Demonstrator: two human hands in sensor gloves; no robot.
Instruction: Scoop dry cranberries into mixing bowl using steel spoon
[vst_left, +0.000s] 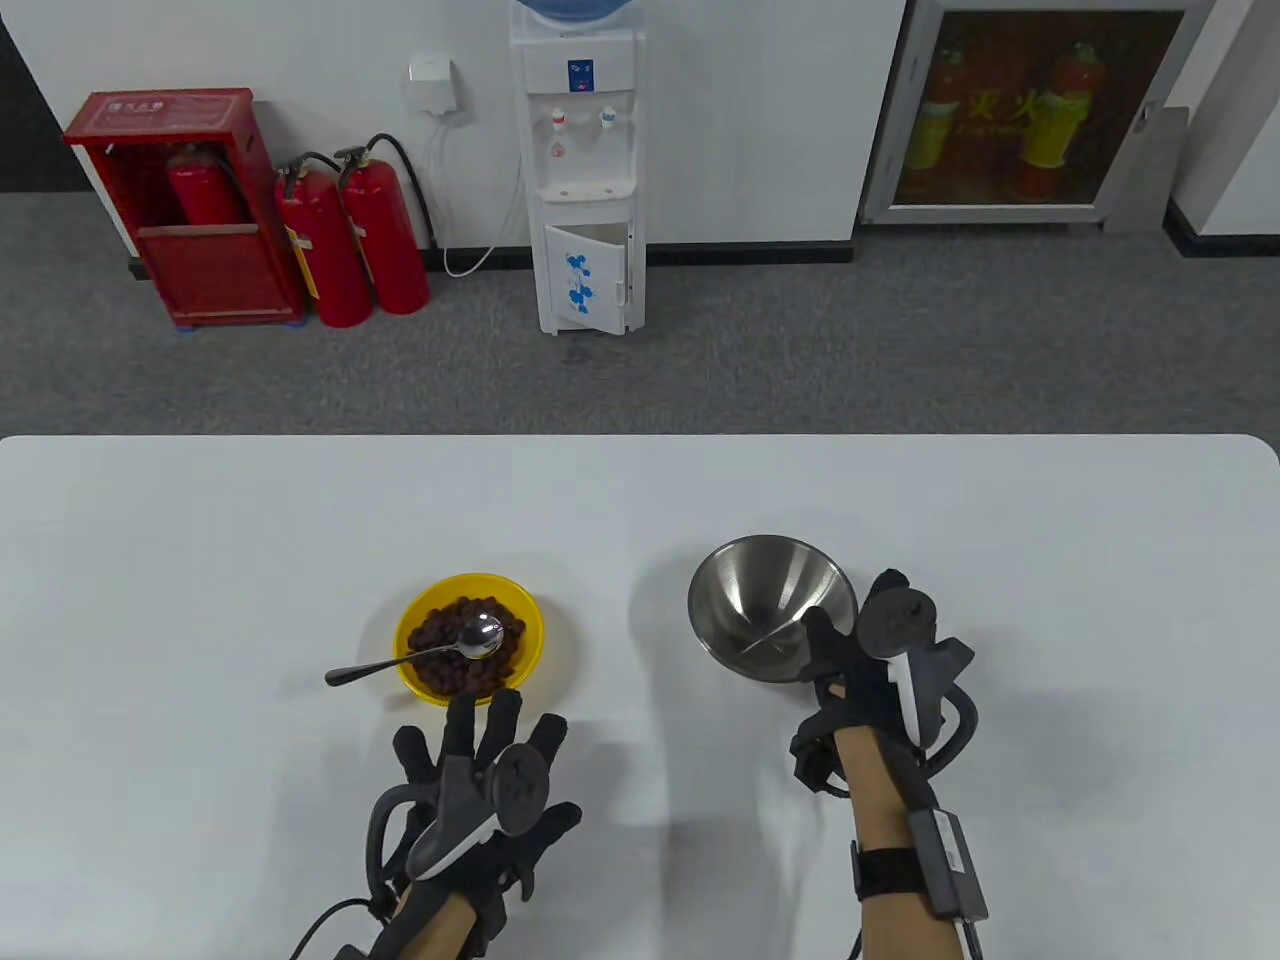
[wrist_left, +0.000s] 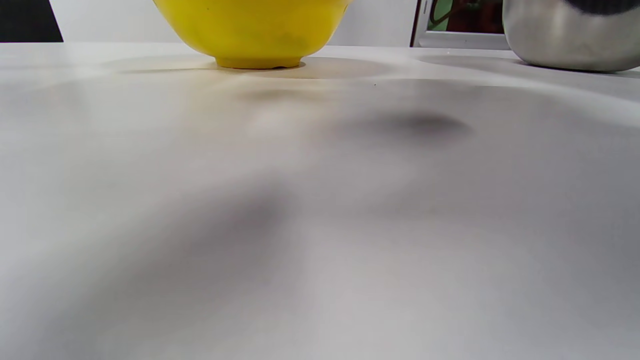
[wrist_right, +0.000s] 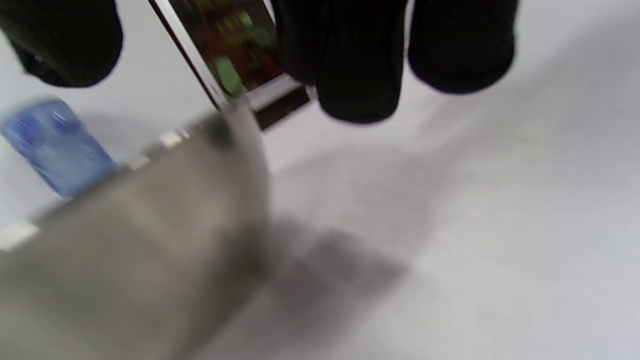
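Nearest, the left hand (vst_left: 480, 790) hovers with fingers spread, holding nothing, just short of the yellow bowl (vst_left: 412, 612) of cranberries (vst_left: 440, 625); the spoon (vst_left: 420, 655) lies across them. The right hand (vst_left: 880, 650) rests against the steel bowl (vst_left: 770, 605); its grip is unclear. Beyond the table (vst_left: 250, 550) stand a water dispenser (vst_left: 587, 170) and fire extinguishers (vst_left: 350, 240).
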